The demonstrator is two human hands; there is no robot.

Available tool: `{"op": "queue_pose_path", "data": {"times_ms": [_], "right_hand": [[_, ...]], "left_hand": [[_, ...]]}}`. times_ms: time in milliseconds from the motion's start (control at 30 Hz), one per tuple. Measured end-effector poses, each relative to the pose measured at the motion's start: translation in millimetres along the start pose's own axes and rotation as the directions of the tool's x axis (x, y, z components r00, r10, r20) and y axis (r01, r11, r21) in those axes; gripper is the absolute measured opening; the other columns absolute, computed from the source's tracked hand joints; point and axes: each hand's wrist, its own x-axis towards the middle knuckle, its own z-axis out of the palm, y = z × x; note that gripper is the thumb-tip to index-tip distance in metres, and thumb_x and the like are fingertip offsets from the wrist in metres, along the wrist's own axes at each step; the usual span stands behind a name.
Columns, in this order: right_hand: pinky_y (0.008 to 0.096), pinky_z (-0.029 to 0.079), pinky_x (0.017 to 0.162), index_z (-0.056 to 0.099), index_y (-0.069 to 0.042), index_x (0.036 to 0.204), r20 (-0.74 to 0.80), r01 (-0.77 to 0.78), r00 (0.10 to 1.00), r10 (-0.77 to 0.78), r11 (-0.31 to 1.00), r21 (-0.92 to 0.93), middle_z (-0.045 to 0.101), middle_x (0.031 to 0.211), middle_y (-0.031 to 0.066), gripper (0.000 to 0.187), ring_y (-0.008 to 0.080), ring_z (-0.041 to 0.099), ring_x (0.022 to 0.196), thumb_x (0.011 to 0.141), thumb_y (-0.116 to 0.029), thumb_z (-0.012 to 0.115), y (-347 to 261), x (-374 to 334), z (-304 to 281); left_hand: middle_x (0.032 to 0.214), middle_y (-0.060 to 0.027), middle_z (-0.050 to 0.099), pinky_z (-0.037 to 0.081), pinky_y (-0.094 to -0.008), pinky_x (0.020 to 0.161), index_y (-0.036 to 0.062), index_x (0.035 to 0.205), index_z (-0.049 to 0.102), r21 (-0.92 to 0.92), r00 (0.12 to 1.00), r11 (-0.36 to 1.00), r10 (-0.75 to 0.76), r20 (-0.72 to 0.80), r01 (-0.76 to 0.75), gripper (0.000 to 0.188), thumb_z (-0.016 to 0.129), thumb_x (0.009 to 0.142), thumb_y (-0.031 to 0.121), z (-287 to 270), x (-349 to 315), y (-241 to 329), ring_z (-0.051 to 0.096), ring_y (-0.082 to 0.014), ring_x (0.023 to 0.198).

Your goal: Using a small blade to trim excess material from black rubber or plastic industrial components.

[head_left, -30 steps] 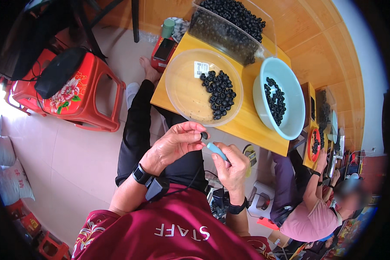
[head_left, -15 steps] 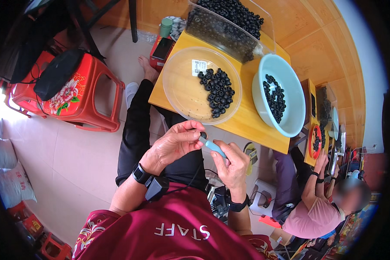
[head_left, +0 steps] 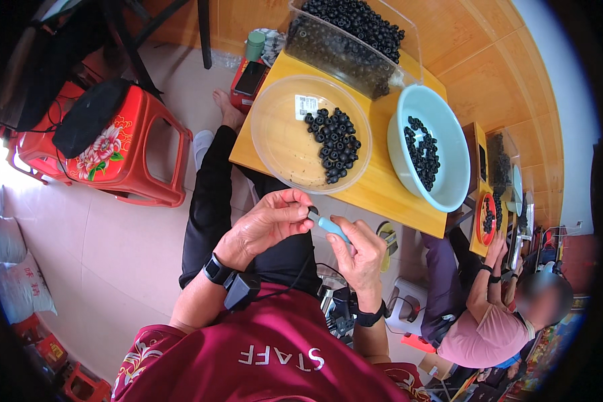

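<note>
Pinched between the thumb and fingers of my left hand (head_left: pixel 264 221) is a small round black part (head_left: pixel 312 210). My right hand (head_left: pixel 360 258) is closed round a small blade tool with a light blue handle (head_left: pixel 332 228). Its short metal end touches or nearly touches the black part; the exact contact is too small to tell. Both hands are over my lap, just short of the table's near edge. Beyond them, a clear round tray (head_left: pixel 275 127) holds a heap of similar black parts (head_left: pixel 335 144), several showing a centre hole.
On the yellow table (head_left: pixel 398 204) stand a light blue basin (head_left: pixel 457 174) and a clear bin (head_left: pixel 335 57), both with black parts. A red stool (head_left: pixel 161 154) is at left. At right a co-worker (head_left: pixel 482 328) sits by another table with a red tray (head_left: pixel 481 231).
The view has shifted very slightly. Both hands keep their grips and stay almost in place.
</note>
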Motion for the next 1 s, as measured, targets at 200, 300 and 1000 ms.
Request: {"op": "queue_pose_path", "data": {"times_ms": [200, 300, 1000], "right_hand": [[0.0317, 0.042, 0.046, 0.065, -0.006, 0.092, 0.02, 0.008, 1.0, -0.008, 1.0, -0.017, 0.055, 0.064, 0.0074, 0.02, 0.0221, 0.055, 0.052, 0.074, -0.013, 0.07, 2.5, 0.2, -1.9], [0.0307, 0.041, 0.046, 0.065, -0.004, 0.093, -0.016, -0.018, 1.0, 0.016, 0.996, -0.088, 0.055, 0.064, 0.0079, 0.02, 0.0217, 0.054, 0.052, 0.075, -0.012, 0.069, 17.1, 1.3, 0.9], [0.017, 0.045, 0.06, 0.06, 0.003, 0.095, 0.188, -0.349, 0.929, 0.32, 0.581, 0.736, 0.061, 0.079, 0.0036, 0.022, 0.0075, 0.059, 0.07, 0.076, -0.002, 0.07, -13.3, 4.3, 17.4]], "left_hand": [[0.082, -0.0031, 0.06, 0.052, -0.0245, 0.071, 0.0028, 0.094, 0.058, 0.022, 1.0, 0.999, -0.028, -0.005, 0.028, 0.01, 0.061, 0.084, 0.004, 1.8, -0.5, 2.0, 0.062, -0.0139, 0.075], [0.082, -0.0041, 0.061, 0.052, -0.0243, 0.07, 0.0026, 0.092, 0.059, 0.033, 0.999, 0.999, -0.038, 0.035, 0.037, 0.01, 0.062, 0.083, 0.004, 5.8, -3.5, 3.0, 0.062, -0.0137, 0.074], [0.083, -0.0032, 0.06, 0.05, -0.0216, 0.068, 0.0046, 0.092, 0.054, 0.251, 1.0, 0.968, 0.007, 0.01, -0.009, 0.016, 0.065, 0.08, 0.002, 15.2, -5.1, 0.5, 0.06, -0.0113, 0.073]]}}
